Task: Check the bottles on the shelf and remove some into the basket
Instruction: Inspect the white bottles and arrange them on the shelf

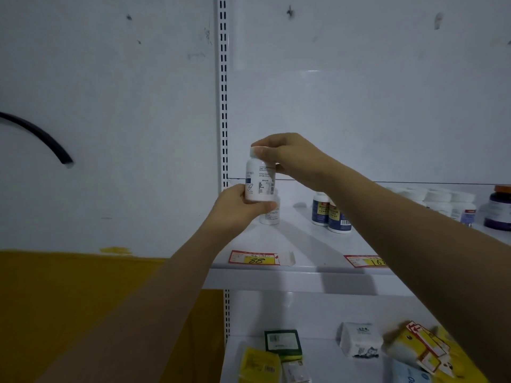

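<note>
Head view: the white bottle is held upright above the left end of the shelf. Left grip wraps its base; right grip pinches its cap. Another white bottle stands directly behind, two blue-labelled bottles to the right

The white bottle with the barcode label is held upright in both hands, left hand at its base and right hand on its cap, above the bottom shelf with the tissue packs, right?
Not quite. The head view shows the white bottle held above the upper shelf with the price tags, not the bottom one. The rest holds: left hand at its base, right hand on its cap.
</note>
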### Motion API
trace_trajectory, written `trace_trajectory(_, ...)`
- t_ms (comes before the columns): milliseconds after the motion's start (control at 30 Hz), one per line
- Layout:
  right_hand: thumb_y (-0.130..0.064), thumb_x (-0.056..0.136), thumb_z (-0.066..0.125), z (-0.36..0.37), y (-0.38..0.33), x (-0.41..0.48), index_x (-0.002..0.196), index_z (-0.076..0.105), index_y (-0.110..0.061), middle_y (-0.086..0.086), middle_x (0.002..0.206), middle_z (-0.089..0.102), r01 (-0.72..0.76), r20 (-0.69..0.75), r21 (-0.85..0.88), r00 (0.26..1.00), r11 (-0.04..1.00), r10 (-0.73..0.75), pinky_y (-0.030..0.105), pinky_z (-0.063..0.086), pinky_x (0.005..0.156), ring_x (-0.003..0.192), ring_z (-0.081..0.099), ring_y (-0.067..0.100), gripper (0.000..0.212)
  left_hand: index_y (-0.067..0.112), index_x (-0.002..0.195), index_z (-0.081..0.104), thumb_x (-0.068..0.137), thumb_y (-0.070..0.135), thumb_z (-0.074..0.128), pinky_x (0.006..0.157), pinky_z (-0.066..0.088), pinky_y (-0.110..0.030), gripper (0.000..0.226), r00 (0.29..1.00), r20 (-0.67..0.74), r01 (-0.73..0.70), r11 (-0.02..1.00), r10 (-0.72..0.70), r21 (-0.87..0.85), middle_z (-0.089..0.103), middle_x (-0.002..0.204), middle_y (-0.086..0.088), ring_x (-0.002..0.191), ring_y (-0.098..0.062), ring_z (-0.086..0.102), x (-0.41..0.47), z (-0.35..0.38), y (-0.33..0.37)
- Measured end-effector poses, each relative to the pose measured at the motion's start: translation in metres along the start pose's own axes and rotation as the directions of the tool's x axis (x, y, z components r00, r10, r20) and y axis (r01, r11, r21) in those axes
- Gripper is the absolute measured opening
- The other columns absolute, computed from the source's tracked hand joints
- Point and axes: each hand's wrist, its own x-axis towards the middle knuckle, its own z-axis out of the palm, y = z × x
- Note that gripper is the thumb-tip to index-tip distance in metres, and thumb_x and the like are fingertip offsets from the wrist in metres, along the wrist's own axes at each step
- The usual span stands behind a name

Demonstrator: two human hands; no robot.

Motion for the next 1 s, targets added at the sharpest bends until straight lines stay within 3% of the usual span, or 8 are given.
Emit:
trace_trajectory(100,-0.032,0.092,0.059,0.000,-0.001,0.000,0.108,0.066,-0.016,-0.001,0.108,0.066,-0.037,0.042,-0.045,0.998,0.998,0.039,0.033,0.050,0.093,0.104,0.061,0.015,0.024,0.023,0.102,0.056,0.079,0.022,0.074,0.072,0.044,-0.018,0.030,0.999,-0.052,0.002,1.000,-0.002,-0.010,0.063,0.102,0.005,0.093,-0.013,0.061,0.001,0.004,-0.005)
trace_trajectory(200,-0.045,0.081,0.069,-0.002,0.000,0.002,0.096,0.068,-0.021,-0.001,0.102,0.069,-0.058,-0.043,-0.125,0.998,0.990,0.053,0.038,0.052,0.092,0.099,0.063,0.016,0.028,0.022,0.102,0.056,0.075,0.023,0.077,0.074,0.048,-0.022,0.035,0.996,-0.090,0.005,1.000,-0.003,0.017,0.065,0.104,0.003,0.095,-0.015,0.063,0.002,0.007,-0.008)
trace_trajectory(400,-0.023,0.086,0.068,-0.010,0.004,0.000,0.103,0.067,-0.011,0.007,0.100,0.070,0.004,-0.091,-0.025,0.996,1.000,-0.006,0.045,0.050,0.097,0.101,0.065,0.024,0.021,0.023,0.113,0.053,0.080,0.030,0.071,0.074,0.040,-0.020,0.039,0.998,0.044,0.048,0.999,-0.047,-0.022,0.059,0.103,0.010,0.085,-0.004,0.057,0.001,0.009,0.000)
trace_trajectory(500,-0.023,0.089,0.063,-0.009,0.006,-0.002,0.117,0.059,-0.014,0.014,0.111,0.067,-0.028,-0.068,0.023,0.997,0.999,0.029,0.041,0.049,0.098,0.106,0.063,0.027,0.029,0.021,0.114,0.053,0.082,0.028,0.069,0.079,0.040,-0.023,0.036,0.998,0.037,0.053,0.998,-0.053,-0.018,0.059,0.105,0.009,0.085,-0.004,0.056,0.002,0.010,0.001)
trace_trajectory(633,-0.043,0.082,0.069,-0.004,0.006,-0.002,0.121,0.054,-0.011,0.006,0.115,0.061,-0.132,-0.086,-0.078,0.988,0.988,0.125,0.038,0.052,0.092,0.104,0.061,0.022,0.053,0.019,0.108,0.052,0.078,0.025,0.074,0.064,0.040,-0.013,0.038,0.998,-0.061,0.030,0.999,-0.032,-0.037,0.062,0.102,0.007,0.080,-0.002,0.058,0.004,0.011,-0.002)
trace_trajectory(733,-0.035,0.083,0.070,-0.005,0.006,-0.001,0.116,0.060,-0.010,0.004,0.105,0.066,-0.130,-0.132,-0.044,0.984,0.991,0.123,0.034,0.055,0.086,0.097,0.063,0.020,0.042,0.018,0.110,0.053,0.078,0.029,0.074,0.066,0.041,-0.015,0.040,0.998,-0.038,0.058,0.998,-0.059,-0.027,0.062,0.101,0.007,0.080,-0.002,0.058,0.004,0.009,-0.002)
trace_trajectory(867,-0.027,0.090,0.063,-0.009,0.005,-0.003,0.122,0.057,-0.014,0.001,0.102,0.066,-0.106,-0.037,0.066,0.993,0.992,0.108,0.025,0.052,0.078,0.094,0.063,0.012,0.035,0.021,0.123,0.056,0.081,0.035,0.069,0.093,0.043,-0.031,0.046,0.993,0.076,0.090,0.996,-0.091,0.014,0.062,0.115,0.005,0.102,-0.014,0.058,0.002,0.003,-0.002)
trace_trajectory(1000,-0.029,0.091,0.061,-0.004,0.004,-0.002,0.130,0.051,-0.016,-0.002,0.110,0.064,-0.131,0.048,0.081,0.991,0.988,0.128,0.029,0.049,0.088,0.102,0.060,0.010,0.042,0.018,0.124,0.057,0.084,0.029,0.068,0.082,0.042,-0.022,0.043,0.997,0.038,0.071,0.997,-0.071,0.005,0.061,0.114,0.005,0.095,-0.009,0.056,0.000,0.001,-0.003)
